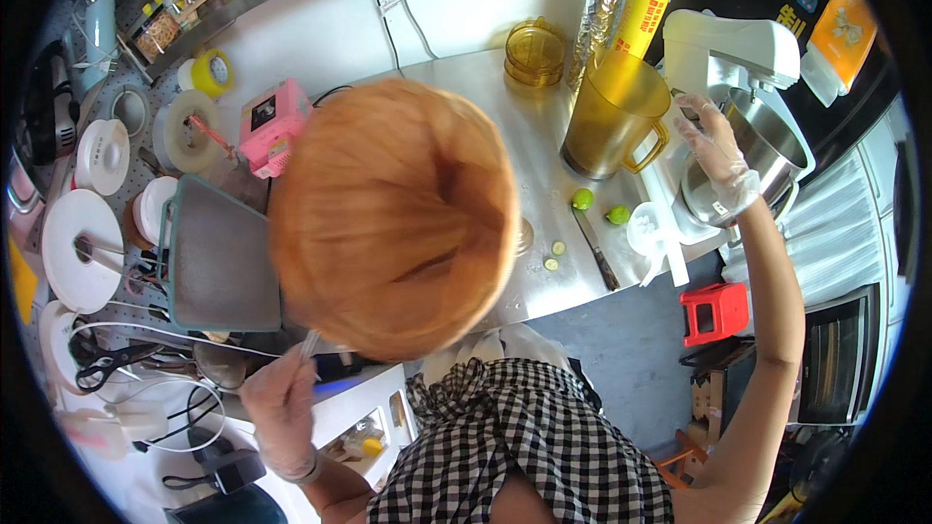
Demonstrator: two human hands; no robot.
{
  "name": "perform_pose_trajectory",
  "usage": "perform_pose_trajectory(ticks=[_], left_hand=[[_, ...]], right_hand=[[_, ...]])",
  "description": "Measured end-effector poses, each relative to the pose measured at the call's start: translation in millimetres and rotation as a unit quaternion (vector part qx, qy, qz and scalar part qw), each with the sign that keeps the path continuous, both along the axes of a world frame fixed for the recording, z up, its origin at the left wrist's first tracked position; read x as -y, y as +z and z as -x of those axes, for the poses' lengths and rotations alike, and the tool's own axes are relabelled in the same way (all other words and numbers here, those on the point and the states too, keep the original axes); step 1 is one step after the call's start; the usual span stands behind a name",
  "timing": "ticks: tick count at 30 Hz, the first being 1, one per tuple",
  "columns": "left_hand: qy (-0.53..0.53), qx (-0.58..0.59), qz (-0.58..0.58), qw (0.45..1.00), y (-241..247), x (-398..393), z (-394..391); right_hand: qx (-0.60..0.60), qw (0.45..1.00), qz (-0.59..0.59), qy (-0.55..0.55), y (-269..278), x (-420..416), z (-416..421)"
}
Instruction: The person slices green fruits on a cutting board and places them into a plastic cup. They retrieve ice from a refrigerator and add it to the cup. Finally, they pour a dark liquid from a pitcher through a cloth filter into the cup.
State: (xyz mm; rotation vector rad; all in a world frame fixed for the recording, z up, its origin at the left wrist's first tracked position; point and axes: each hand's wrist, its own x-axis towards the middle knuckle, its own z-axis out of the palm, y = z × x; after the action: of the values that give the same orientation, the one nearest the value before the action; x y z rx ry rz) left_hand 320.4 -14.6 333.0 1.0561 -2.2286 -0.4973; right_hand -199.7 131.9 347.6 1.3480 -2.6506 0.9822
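Note:
My left hand [280, 404], in a clear glove, pinches a thin clear stick-like thing [311, 344] at the lower left. Also gloved, my right hand [717, 149] reaches over the metal bowl [764, 135] of a white stand mixer [728, 44]; a small dark thing shows by its fingertips, and whether it is held is unclear. Left of that hand stands an amber pitcher [615, 116]. A large, round, blurred brown thing [393, 218] hides the middle of the counter; its kind cannot be told. Green limes [582, 198] and a knife [597, 247] lie below the pitcher.
Lime slices [555, 255] and a white plastic cup [644, 225] are on the steel counter [466, 80]. Foil [597, 22] and a yellow film box [648, 7] stand behind. A pink device [273, 124], grey bin [218, 262] and black scissors [116, 364] are leftward; a red stool [713, 313] is below right.

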Motion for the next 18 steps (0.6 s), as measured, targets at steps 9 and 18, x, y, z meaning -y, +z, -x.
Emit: perform_pose_trajectory(ticks=[9,18], left_hand=[[0.085,-0.017,-0.017,0.996,18,-18,2],[0.055,0.074,-0.07,0.993,-7,-22,37]], right_hand=[[0.224,0.964,0.0,-0.141,-148,4,124],[0.434,0.871,0.197,-0.12,-200,36,145]])
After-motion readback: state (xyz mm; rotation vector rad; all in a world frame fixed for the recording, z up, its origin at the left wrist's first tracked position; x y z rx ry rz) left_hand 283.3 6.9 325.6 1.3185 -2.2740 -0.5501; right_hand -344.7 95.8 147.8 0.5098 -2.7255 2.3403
